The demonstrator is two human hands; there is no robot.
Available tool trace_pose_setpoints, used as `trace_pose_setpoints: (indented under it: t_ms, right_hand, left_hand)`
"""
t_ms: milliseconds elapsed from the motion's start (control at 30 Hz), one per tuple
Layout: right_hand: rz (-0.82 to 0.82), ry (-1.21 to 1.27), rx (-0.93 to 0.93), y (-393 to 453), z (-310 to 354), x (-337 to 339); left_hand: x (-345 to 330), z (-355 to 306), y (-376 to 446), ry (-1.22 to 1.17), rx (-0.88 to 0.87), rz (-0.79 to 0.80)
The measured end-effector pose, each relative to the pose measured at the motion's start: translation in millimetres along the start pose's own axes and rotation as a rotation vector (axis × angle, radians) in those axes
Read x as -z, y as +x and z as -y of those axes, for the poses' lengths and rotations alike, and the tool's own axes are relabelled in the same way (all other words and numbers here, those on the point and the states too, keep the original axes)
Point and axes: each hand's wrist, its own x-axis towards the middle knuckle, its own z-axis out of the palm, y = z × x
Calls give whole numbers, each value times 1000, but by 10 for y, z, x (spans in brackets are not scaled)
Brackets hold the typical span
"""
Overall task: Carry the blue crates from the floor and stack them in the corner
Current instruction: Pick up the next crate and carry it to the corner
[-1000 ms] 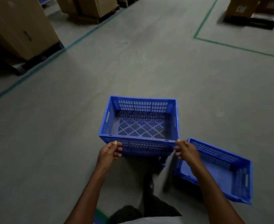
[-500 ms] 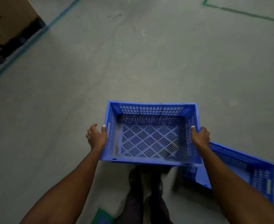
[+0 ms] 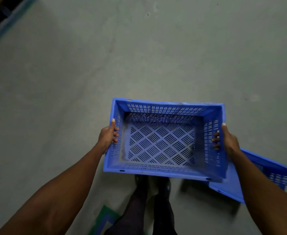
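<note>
An empty blue slotted crate [image 3: 163, 143] hangs in the air in front of me, above my shoes. My left hand [image 3: 107, 137] grips its left wall, fingers through the handle slot. My right hand [image 3: 226, 140] grips the right wall the same way. A second blue crate [image 3: 273, 180] lies on the floor at the lower right, partly hidden behind my right forearm and the held crate.
Grey concrete floor [image 3: 139, 56] spreads ahead. A green floor line [image 3: 9, 22] and a dark pallet edge sit at the top left corner. A green tape mark [image 3: 103, 217] lies by my feet.
My hands shifted from the crate's near rim to its two side walls and lifted it closer. My view tilted down; the cartons and pallets left the frame.
</note>
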Motion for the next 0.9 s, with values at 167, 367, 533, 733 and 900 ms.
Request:
trace_pose_setpoints:
  t_ms: [167, 367, 533, 733, 900]
  right_hand:
    - [-32, -58, 45, -118, 16, 56]
    - [96, -52, 27, -655, 151, 246]
    - [166, -30, 39, -1223, 276, 408]
    - [350, 5, 44, -1767, 432, 579]
    - [504, -52, 145, -2209, 570, 371]
  left_hand:
    - [79, -36, -143, -14, 44, -30]
    - [409, -157, -690, -41, 33, -38]
    - [654, -269, -1259, -71, 2, -58]
    - [1034, -168, -2089, -180, -26, -85]
    - [1428, 369, -2896, -320, -58, -221]
